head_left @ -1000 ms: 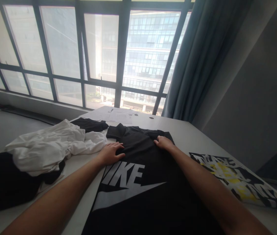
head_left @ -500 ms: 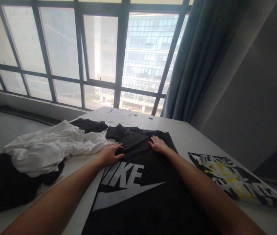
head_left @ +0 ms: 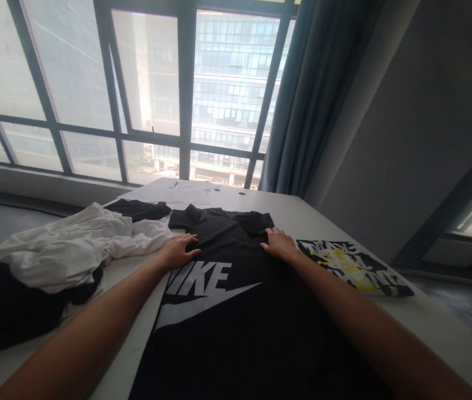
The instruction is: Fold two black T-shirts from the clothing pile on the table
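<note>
A black T-shirt (head_left: 236,322) with a grey "NIKE" print and swoosh lies spread on the white table, its collar and sleeves toward the window. My left hand (head_left: 180,250) rests on its left edge just above the lettering, fingers stretched out and apart. On the opposite edge, just below the right sleeve, lies my right hand (head_left: 279,243), its fingers extended over the fabric. Neither hand grips anything that I can see. My right forearm hides part of the shirt's right side.
Left of the shirt is a rumpled white garment (head_left: 73,239) with black cloth (head_left: 10,311) beside it. A folded black garment with white and yellow print (head_left: 356,266) lies to the right. Papers (head_left: 185,193) sit at the far end of the table (head_left: 286,206), below the window.
My right hand has shifted outward from the upper chest of the shirt to its right edge. My left hand stays at the left edge. The view has turned slightly right.
</note>
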`<move>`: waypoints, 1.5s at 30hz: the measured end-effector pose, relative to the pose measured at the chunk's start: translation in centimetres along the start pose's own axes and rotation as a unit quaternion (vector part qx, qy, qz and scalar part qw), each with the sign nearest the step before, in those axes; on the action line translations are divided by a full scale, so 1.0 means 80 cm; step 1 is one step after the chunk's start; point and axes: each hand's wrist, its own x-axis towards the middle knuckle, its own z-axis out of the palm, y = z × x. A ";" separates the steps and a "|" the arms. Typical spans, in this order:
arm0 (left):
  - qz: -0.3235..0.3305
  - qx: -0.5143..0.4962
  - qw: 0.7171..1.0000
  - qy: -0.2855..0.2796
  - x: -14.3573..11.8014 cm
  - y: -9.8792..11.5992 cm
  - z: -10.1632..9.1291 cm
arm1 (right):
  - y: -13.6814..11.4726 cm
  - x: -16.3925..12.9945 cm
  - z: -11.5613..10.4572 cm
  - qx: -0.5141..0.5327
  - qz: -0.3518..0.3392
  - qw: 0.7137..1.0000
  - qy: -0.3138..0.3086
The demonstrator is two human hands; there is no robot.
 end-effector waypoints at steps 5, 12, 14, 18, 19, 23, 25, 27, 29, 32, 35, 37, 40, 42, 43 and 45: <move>0.002 -0.004 1.000 0.018 -0.002 0.000 -0.002 | 0.028 -0.042 -0.017 0.031 0.067 0.992 -0.102; -0.029 -0.064 0.995 0.066 -0.012 0.001 -0.008 | 0.046 -0.084 -0.038 0.095 0.079 0.981 -0.152; -0.032 -0.088 0.994 0.061 -0.019 0.003 -0.010 | 0.050 -0.095 -0.041 0.139 0.085 0.971 -0.173; -0.040 -0.112 0.992 0.045 -0.039 0.012 -0.015 | 0.052 -0.114 -0.049 0.191 0.093 0.952 -0.219; -0.039 -0.113 0.992 0.044 -0.045 0.015 -0.016 | 0.049 -0.119 -0.051 0.193 0.089 0.950 -0.229; -0.050 -0.078 0.994 0.053 -0.064 0.030 -0.019 | 0.025 -0.141 -0.064 0.174 0.048 0.949 -0.259; -0.072 -0.043 0.995 0.058 -0.070 0.036 -0.019 | 0.011 -0.155 -0.072 0.167 0.006 0.956 -0.242; -0.091 -0.015 0.994 0.055 -0.073 0.039 -0.019 | 0.000 -0.169 -0.080 0.180 -0.049 0.957 -0.222; -0.096 -0.002 0.994 0.052 -0.074 0.040 -0.019 | -0.007 -0.183 -0.088 0.211 -0.090 0.941 -0.248; -0.091 0.003 0.994 0.058 -0.074 0.040 -0.018 | -0.009 -0.198 -0.096 0.253 -0.084 0.896 -0.356; -0.089 0.005 0.994 0.059 -0.075 0.041 -0.018 | -0.007 -0.201 -0.097 0.269 -0.069 0.857 -0.434; -0.090 0.007 0.994 0.058 -0.075 0.042 -0.018 | -0.007 -0.197 -0.094 0.263 -0.073 0.848 -0.454; -0.088 0.010 0.994 0.062 -0.076 0.043 -0.018 | -0.007 -0.187 -0.086 0.211 -0.069 0.898 -0.380; -0.086 0.013 0.994 0.063 -0.076 0.043 -0.018 | -0.006 -0.179 -0.077 0.154 -0.079 0.955 -0.240; -0.085 0.014 0.994 0.063 -0.076 0.043 -0.018 | -0.005 -0.176 -0.070 0.129 -0.092 0.973 -0.169; -0.082 0.017 0.995 0.060 -0.075 0.042 -0.018 | 0.001 -0.168 -0.056 0.106 -0.123 0.983 -0.087</move>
